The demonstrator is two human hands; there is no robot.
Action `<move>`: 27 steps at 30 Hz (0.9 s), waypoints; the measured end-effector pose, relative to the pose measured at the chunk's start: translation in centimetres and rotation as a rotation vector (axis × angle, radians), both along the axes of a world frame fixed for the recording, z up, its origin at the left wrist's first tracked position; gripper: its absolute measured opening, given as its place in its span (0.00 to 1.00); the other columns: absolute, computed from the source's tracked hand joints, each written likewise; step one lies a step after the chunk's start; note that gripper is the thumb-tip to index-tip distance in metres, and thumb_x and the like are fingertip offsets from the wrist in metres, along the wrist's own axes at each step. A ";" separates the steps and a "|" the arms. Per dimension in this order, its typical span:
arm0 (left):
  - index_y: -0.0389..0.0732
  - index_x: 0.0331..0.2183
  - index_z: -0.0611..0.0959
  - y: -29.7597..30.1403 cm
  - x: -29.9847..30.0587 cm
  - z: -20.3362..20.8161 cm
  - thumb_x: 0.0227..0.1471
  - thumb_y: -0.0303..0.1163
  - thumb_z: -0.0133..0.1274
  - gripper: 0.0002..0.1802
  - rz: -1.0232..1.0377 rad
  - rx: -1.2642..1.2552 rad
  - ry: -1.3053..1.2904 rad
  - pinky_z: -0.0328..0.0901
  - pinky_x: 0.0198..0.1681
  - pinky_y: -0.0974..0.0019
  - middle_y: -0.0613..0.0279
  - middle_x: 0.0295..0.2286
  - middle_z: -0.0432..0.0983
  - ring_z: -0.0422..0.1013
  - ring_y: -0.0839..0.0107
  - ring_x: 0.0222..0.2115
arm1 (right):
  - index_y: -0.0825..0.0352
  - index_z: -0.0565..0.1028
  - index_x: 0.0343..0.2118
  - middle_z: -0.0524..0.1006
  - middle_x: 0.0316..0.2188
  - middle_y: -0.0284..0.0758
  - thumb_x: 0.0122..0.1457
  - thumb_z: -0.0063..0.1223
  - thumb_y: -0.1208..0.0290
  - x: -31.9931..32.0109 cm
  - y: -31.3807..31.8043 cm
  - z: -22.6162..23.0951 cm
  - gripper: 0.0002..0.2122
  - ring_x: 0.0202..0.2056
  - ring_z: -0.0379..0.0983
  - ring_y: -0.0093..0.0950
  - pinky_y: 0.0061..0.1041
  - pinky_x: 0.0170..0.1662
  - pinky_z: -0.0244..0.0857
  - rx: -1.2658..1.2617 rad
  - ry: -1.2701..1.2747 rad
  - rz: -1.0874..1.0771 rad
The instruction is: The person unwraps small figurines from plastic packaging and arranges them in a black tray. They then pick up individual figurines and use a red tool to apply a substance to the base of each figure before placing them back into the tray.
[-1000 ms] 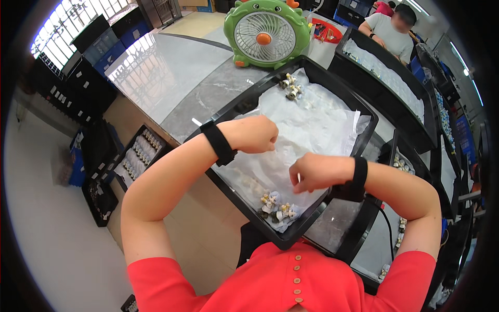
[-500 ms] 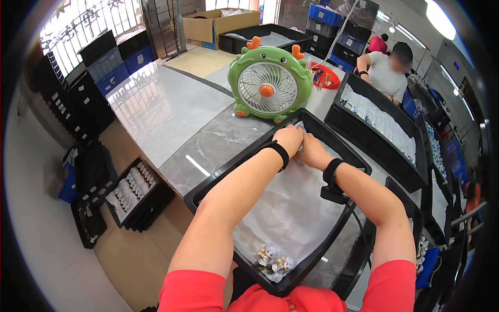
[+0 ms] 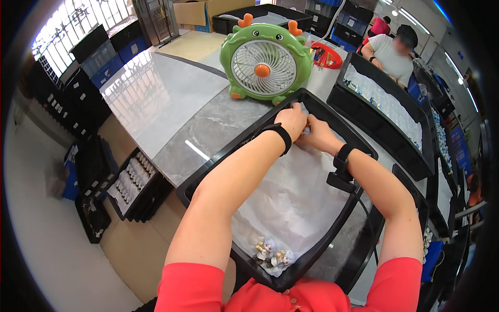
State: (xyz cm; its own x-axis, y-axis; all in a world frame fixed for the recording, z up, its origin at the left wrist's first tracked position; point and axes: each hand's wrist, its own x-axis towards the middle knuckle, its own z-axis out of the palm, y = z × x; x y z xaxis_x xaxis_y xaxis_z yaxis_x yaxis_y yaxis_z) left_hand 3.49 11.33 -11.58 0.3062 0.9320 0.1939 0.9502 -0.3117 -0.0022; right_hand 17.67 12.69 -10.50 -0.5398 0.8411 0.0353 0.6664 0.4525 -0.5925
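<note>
At the far end of a black plastic tray [image 3: 208, 165], my left hand [image 3: 292, 122] and my right hand [image 3: 320, 136] are close together with fingers bent inward. Between them shows a small pale bluish-grey piece [image 3: 306, 130], mostly covered by my fingers; its kind cannot be made out. The right fingers close on it, while what the left fingers grip is hidden. Crumpled white lining paper [image 3: 291, 192] covers the tray's bottom and rises at the far corner beyond my hands. Several small painted figurines [image 3: 266, 248] with pale hair lie in the tray's near corner.
A green cartoon-shaped fan [image 3: 262, 62] stands just beyond the tray. To the right is another black tray [image 3: 384, 125] with rows of small parts, a co-worker [image 3: 391, 54] behind it. A red dish [image 3: 327, 56] holds tools. Stacked trays [image 3: 138, 187] stand on the floor at left.
The view has shifted slightly. My hands stay together at the tray's far end, with the left fingers a little higher over the lining paper; more of the pale piece shows between them.
</note>
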 end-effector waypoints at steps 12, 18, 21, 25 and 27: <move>0.38 0.34 0.84 1.1 -0.6 -0.3 0.45 0.24 0.50 0.12 0.056 -0.096 -0.037 0.71 0.40 0.57 0.47 0.34 0.78 0.75 0.52 0.37 | 0.68 0.74 0.34 0.71 0.31 0.32 0.41 0.68 0.65 0.8 -14.9 8.0 0.19 0.27 0.63 0.23 0.22 0.33 0.63 -0.350 -0.100 0.331; 0.35 0.31 0.82 -0.6 0.1 2.7 0.42 0.24 0.50 0.11 -0.022 -0.045 -0.188 0.70 0.39 0.56 0.43 0.32 0.77 0.75 0.50 0.36 | 0.71 0.73 0.36 0.72 0.31 0.42 0.43 0.67 0.65 -1.4 -20.3 4.4 0.20 0.32 0.71 0.32 0.29 0.35 0.66 -0.437 -0.011 0.562; 0.36 0.35 0.82 -3.0 -0.5 4.2 0.43 0.26 0.48 0.14 -0.109 0.071 -0.359 0.69 0.38 0.58 0.46 0.31 0.77 0.74 0.51 0.32 | 0.72 0.73 0.36 0.73 0.32 0.43 0.44 0.66 0.66 -2.4 -20.9 3.3 0.19 0.31 0.72 0.34 0.29 0.35 0.67 -0.448 0.005 0.591; 0.36 0.36 0.82 -10.3 -1.8 8.5 0.47 0.31 0.48 0.15 -0.243 -0.046 -0.508 0.68 0.34 0.62 0.47 0.26 0.77 0.74 0.55 0.28 | 0.74 0.75 0.34 0.74 0.33 0.49 0.44 0.63 0.66 -2.3 -20.6 2.2 0.18 0.38 0.72 0.44 0.33 0.41 0.66 -0.460 -0.018 0.618; 0.36 0.37 0.82 -14.5 -3.3 9.7 0.49 0.34 0.48 0.16 -0.208 -0.207 -0.577 0.67 0.31 0.64 0.47 0.24 0.76 0.73 0.58 0.25 | 0.75 0.75 0.33 0.75 0.32 0.49 0.43 0.62 0.66 -2.4 -20.3 2.3 0.18 0.36 0.73 0.43 0.33 0.41 0.67 -0.551 -0.089 0.588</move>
State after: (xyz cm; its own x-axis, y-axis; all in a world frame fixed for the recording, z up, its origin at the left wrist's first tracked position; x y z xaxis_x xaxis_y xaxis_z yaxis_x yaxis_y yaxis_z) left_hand 0.21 -3.17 -1.88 0.3849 0.9002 0.2038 0.7000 -0.4286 0.5712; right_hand 15.23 -7.56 -8.17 -0.8804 0.3026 -0.3651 0.4652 0.4019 -0.7887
